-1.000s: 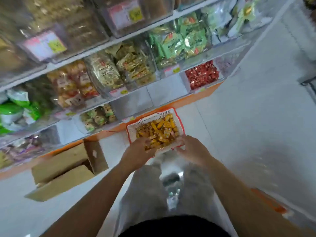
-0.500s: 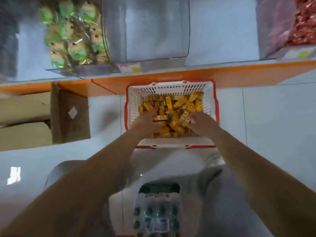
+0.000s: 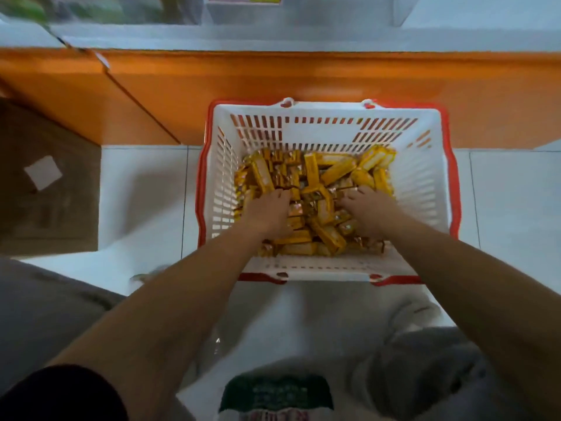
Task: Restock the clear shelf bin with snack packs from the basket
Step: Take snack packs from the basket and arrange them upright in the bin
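Snack packs: yellow bar-shaped snack packs [image 3: 337, 171] lie heaped in the basket [image 3: 318, 133]. Their long axes run every way: some point toward the far wall, some slant to the far right corner, and those by the near wall lie crosswise.
Left hand: the left hand [image 3: 267, 215] rests palm-down on the left of the heap with its fingers bent into the packs; whether it grips any cannot be told.
Right hand: the right hand [image 3: 368, 214] rests on the right of the heap, fingers spread; a grip cannot be told here either.
Basket: white with a red rim, it stands on the floor [image 3: 139, 196], its far wall against the orange shelf base [image 3: 303, 77].
Shelf bin: the clear shelf bin [image 3: 303, 9] shows blurred at the top edge.
Surroundings: a cardboard box [image 3: 45, 183] stands at the floor's left edge.
Change: compared with half a second ago, the view is closer to the basket and both hands reach further into the heap.
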